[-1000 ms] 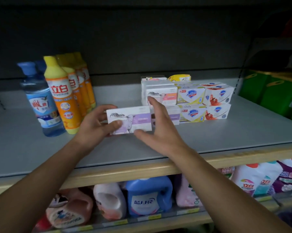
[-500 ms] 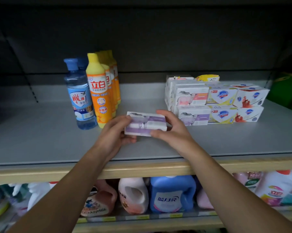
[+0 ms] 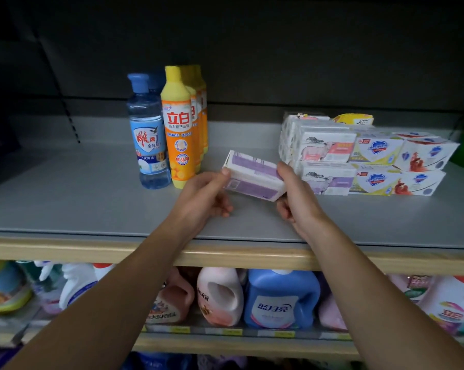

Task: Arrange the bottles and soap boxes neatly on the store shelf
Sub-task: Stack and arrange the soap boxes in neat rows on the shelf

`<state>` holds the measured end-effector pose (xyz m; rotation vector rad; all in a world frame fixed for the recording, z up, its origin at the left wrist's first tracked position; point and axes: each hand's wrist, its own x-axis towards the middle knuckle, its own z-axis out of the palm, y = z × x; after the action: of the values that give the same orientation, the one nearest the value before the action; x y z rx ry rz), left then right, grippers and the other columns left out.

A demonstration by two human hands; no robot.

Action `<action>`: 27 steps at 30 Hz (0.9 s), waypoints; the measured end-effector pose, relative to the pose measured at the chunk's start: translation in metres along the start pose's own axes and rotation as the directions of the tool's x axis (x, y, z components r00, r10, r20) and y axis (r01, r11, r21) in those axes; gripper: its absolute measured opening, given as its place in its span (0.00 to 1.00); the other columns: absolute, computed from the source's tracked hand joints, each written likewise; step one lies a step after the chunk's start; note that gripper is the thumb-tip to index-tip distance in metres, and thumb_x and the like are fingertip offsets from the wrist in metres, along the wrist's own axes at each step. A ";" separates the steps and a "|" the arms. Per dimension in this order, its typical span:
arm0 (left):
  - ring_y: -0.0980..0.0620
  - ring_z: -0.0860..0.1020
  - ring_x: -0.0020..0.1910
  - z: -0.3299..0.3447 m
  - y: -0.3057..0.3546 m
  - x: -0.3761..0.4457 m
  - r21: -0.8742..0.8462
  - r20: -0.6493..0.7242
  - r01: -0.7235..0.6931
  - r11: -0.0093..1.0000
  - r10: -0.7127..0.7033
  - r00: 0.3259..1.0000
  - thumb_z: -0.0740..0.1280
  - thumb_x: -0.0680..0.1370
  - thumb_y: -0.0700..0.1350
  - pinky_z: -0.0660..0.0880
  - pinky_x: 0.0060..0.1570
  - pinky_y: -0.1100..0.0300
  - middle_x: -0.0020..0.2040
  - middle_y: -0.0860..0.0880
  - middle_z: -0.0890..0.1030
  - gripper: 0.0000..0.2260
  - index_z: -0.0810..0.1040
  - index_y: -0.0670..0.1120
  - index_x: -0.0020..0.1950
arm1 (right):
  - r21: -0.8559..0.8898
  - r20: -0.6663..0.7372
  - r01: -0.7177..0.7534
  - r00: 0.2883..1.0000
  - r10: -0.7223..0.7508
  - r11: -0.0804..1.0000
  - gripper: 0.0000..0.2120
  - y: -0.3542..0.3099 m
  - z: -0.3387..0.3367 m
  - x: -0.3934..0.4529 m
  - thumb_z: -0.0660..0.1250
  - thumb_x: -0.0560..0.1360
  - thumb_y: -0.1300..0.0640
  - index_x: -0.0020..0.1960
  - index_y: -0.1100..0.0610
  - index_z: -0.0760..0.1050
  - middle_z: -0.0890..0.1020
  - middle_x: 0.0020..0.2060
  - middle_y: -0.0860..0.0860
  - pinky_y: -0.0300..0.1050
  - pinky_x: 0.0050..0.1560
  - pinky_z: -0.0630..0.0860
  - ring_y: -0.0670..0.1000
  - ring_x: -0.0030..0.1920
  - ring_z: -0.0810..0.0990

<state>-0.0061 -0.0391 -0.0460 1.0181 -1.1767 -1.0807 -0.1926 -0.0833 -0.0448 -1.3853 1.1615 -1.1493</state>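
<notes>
L hand & R hand each pinch an end of tilted purple soap box above shelf; bottles at 10 o'clock, stacked boxes at 2

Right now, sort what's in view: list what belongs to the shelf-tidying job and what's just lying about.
Part of the job:
- purple soap box, held by left hand and right hand
- stacked soap boxes
- blue bottle
- yellow bottles
- shelf

Just lying about:
- detergent jugs on the lower shelf
</notes>
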 end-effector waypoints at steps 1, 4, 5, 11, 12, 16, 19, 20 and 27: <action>0.45 0.78 0.32 -0.001 0.002 -0.002 -0.051 0.030 0.011 0.999 -0.010 1.000 0.67 0.72 0.62 0.77 0.32 0.56 0.32 0.42 0.78 0.22 0.77 0.42 0.48 | 0.032 -0.024 0.026 0.999 -0.025 0.999 0.17 0.001 0.000 -0.001 0.63 0.63 0.35 0.30 0.48 0.74 0.69 0.24 0.50 0.36 0.21 0.58 0.50 0.21 0.64; 0.46 0.81 0.35 0.000 0.005 -0.003 -0.106 0.040 0.050 0.993 -0.046 0.998 0.65 0.69 0.63 0.80 0.35 0.55 0.41 0.40 0.82 0.24 0.79 0.45 0.53 | 0.058 0.020 0.144 0.989 -0.146 0.988 0.10 0.006 -0.002 -0.006 0.67 0.63 0.47 0.44 0.46 0.81 0.80 0.39 0.48 0.40 0.33 0.72 0.47 0.33 0.78; 0.47 0.82 0.38 0.000 0.005 -0.002 -0.092 0.031 0.051 0.995 -0.048 0.998 0.66 0.70 0.61 0.80 0.36 0.54 0.44 0.40 0.83 0.23 0.79 0.45 0.54 | 0.022 0.053 0.188 0.981 -0.189 0.982 0.17 0.008 -0.004 -0.008 0.67 0.63 0.51 0.51 0.44 0.81 0.82 0.44 0.48 0.41 0.40 0.74 0.47 0.39 0.80; 0.46 0.83 0.46 -0.001 0.002 -0.004 -0.046 0.016 -0.042 0.998 0.042 0.999 0.68 0.77 0.38 0.81 0.37 0.52 0.54 0.44 0.84 0.14 0.75 0.43 0.63 | -0.039 0.066 0.282 0.958 -0.279 0.959 0.31 0.012 -0.004 -0.009 0.71 0.69 0.59 0.70 0.51 0.69 0.79 0.62 0.45 0.45 0.60 0.77 0.47 0.56 0.81; 0.45 0.83 0.47 -0.001 0.002 -0.005 -0.048 0.026 -0.047 0.998 0.049 0.998 0.68 0.77 0.36 0.81 0.38 0.52 0.55 0.42 0.83 0.15 0.75 0.42 0.63 | -0.036 0.054 0.279 0.959 -0.277 0.960 0.26 0.013 -0.004 -0.008 0.71 0.72 0.62 0.69 0.54 0.70 0.81 0.61 0.48 0.49 0.62 0.76 0.47 0.57 0.81; 0.32 0.78 0.56 0.001 0.004 -0.005 -0.047 0.030 -0.074 0.996 0.076 0.997 0.67 0.75 0.30 0.75 0.54 0.36 0.57 0.37 0.81 0.16 0.77 0.39 0.62 | -0.114 -0.030 0.274 0.960 -0.279 0.955 0.19 0.017 -0.002 -0.004 0.71 0.75 0.61 0.64 0.52 0.75 0.83 0.55 0.48 0.51 0.63 0.76 0.46 0.54 0.81; 0.35 0.79 0.56 0.002 0.006 -0.009 -0.116 0.030 -0.123 0.986 0.127 0.991 0.68 0.74 0.37 0.73 0.57 0.35 0.56 0.39 0.82 0.15 0.78 0.41 0.60 | -0.112 -0.042 0.291 0.954 -0.297 0.950 0.22 0.018 -0.002 -0.004 0.72 0.74 0.61 0.65 0.49 0.73 0.81 0.59 0.48 0.46 0.55 0.78 0.47 0.53 0.81; 0.39 0.80 0.55 0.002 0.008 -0.011 -0.116 0.025 -0.127 0.985 0.131 0.991 0.68 0.73 0.41 0.75 0.56 0.38 0.55 0.42 0.83 0.15 0.79 0.42 0.60 | -0.096 -0.038 0.305 0.950 -0.309 0.948 0.21 0.017 -0.003 -0.005 0.72 0.74 0.62 0.63 0.47 0.73 0.81 0.59 0.48 0.45 0.49 0.78 0.47 0.48 0.82; 0.47 0.80 0.52 0.000 0.003 -0.005 -0.114 -0.104 -0.105 0.988 0.093 0.990 0.69 0.74 0.33 0.81 0.50 0.54 0.53 0.43 0.81 0.06 0.81 0.38 0.50 | -0.131 0.085 0.388 0.921 -0.380 0.912 0.22 0.013 -0.003 -0.011 0.72 0.71 0.65 0.56 0.43 0.73 0.78 0.61 0.41 0.47 0.58 0.77 0.38 0.57 0.78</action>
<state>-0.0059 -0.0332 -0.0442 0.9011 -1.0596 -0.9990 -0.1976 -0.0735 -0.0583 -1.8063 0.9691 -1.3048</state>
